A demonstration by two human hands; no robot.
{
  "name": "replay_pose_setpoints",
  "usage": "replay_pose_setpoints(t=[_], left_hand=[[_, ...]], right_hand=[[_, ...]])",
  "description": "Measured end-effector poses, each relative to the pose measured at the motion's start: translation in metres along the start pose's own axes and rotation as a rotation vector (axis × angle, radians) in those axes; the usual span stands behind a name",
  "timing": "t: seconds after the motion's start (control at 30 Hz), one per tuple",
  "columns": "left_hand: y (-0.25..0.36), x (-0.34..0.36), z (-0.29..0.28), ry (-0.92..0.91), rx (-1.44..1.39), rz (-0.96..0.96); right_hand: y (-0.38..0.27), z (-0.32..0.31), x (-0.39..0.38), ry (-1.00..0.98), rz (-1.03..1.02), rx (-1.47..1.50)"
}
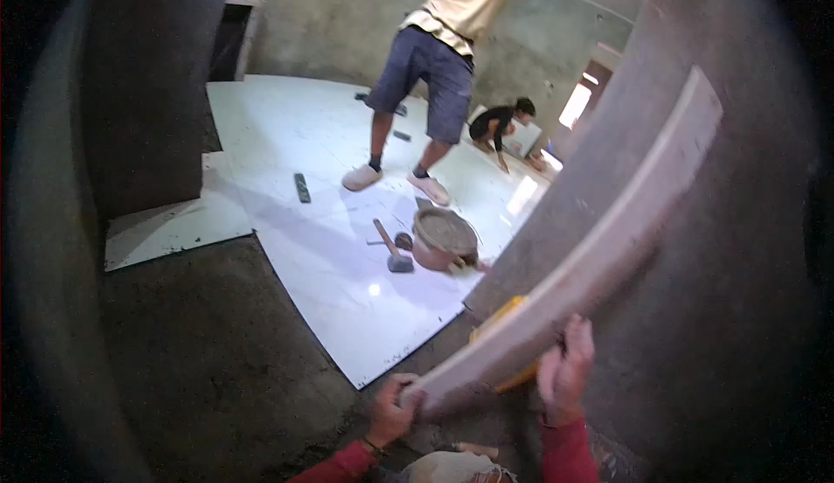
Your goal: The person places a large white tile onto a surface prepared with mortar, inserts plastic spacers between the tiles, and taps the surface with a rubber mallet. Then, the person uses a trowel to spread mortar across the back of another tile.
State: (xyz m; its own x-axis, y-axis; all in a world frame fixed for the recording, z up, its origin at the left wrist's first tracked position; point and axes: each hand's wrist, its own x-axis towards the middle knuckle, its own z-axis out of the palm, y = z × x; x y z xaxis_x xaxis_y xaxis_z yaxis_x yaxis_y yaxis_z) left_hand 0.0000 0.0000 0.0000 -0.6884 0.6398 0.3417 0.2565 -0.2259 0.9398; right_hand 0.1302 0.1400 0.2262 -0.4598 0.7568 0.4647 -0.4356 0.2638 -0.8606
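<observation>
I hold a long, pale strip of cut floor tile (591, 266) against the grey cement wall (721, 309). My left hand (393, 412) is closed on the strip's near, lower end, fingers wrapped over its edge. My right hand (565, 370) grips its underside a little farther along. From both hands the strip's long axis runs up and away to my right, so most of its length lies beyond my right hand, the nearer one to its middle. Something yellow (499, 318) shows behind the strip between my hands. Past my left hand, a mortar bucket (443, 238) and rubber mallet (393, 248) sit on white floor tiles (330, 248).
</observation>
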Motion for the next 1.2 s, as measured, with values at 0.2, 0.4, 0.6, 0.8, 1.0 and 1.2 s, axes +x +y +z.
replay_pose_setpoints(t=[0.2,0.4,0.6,0.8,1.0,1.2], left_hand=[[0.034,-0.008,-0.038,0.116,-0.096,0.105],[0.0,-0.015,-0.135,0.318,-0.165,-0.028],[0.011,-0.022,-0.166,0.465,-0.176,0.004],[-0.011,-0.05,-0.18,0.439,-0.108,-0.138],[0.006,-0.039,-0.189,0.414,-0.062,-0.188],[0.051,-0.027,-0.225,0.349,0.063,-0.288]], right_hand=[[-0.03,-0.145,0.017,0.273,-0.07,-0.023],[-0.025,-0.284,0.066,0.485,-0.079,-0.013],[0.051,-0.34,0.068,0.597,-0.13,-0.157],[0.114,-0.367,0.073,0.483,-0.003,-0.143],[0.112,-0.347,0.067,0.596,-0.09,-0.369],[0.087,-0.292,0.027,0.76,-0.115,-0.916]])
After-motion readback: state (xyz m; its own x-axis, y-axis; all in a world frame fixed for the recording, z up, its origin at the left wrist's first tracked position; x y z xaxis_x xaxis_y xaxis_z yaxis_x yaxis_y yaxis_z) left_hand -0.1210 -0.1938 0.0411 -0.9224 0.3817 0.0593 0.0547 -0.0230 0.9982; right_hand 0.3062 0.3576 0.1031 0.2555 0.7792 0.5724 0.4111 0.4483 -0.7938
